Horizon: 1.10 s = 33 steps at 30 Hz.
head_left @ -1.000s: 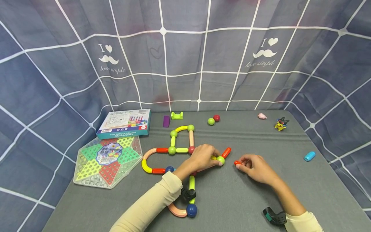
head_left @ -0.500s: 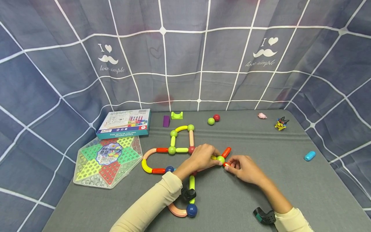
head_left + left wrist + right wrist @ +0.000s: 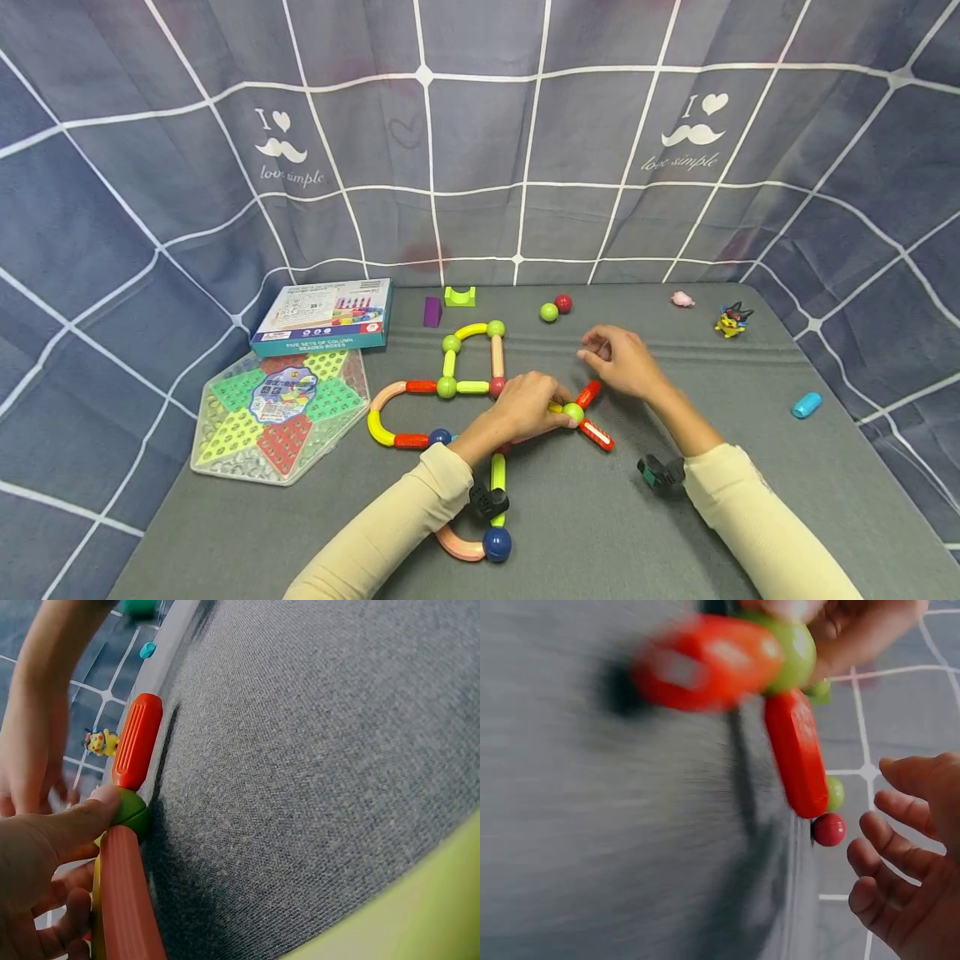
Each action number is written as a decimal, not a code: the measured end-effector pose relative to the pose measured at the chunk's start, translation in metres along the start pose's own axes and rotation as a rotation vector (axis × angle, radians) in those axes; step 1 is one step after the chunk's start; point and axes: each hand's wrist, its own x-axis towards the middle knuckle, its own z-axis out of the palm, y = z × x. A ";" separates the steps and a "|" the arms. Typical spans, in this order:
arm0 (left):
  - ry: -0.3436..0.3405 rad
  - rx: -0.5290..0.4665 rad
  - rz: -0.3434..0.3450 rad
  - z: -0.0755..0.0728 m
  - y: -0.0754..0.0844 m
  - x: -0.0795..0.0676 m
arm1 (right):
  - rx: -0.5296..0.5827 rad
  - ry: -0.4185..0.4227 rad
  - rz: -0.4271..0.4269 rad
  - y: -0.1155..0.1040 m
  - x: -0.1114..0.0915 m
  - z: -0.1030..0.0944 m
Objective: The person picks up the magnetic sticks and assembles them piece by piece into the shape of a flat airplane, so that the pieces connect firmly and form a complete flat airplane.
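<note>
A figure of magnetic rods and balls lies on the table. My left hand pinches a green ball at its right end; in the left wrist view the thumb presses this green ball, between a red rod and a salmon rod. Two red rods fan out from the ball, one toward the back and one toward the front. Just beyond the rear rod hovers my right hand, fingers loosely bent around nothing. The left hand and forearm hide the figure's middle.
At the back lie a loose green ball, a red ball, a purple block and a green arch block. A box overlaps a checkers board on the left. Right: pig, yellow figurine, blue piece.
My right hand brought a red rod leftward to the green ball, let go of it there, and moved away toward the back. My left hand stayed on the ball.
</note>
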 end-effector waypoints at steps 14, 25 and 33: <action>-0.012 0.022 0.006 0.001 0.000 0.002 | -0.235 -0.290 0.076 0.001 0.077 0.029; -0.007 0.026 -0.006 -0.001 0.002 0.002 | -0.256 -0.315 0.043 0.009 0.067 0.021; -0.017 0.030 -0.029 -0.002 0.001 0.001 | 0.029 -0.329 0.032 0.027 0.023 -0.001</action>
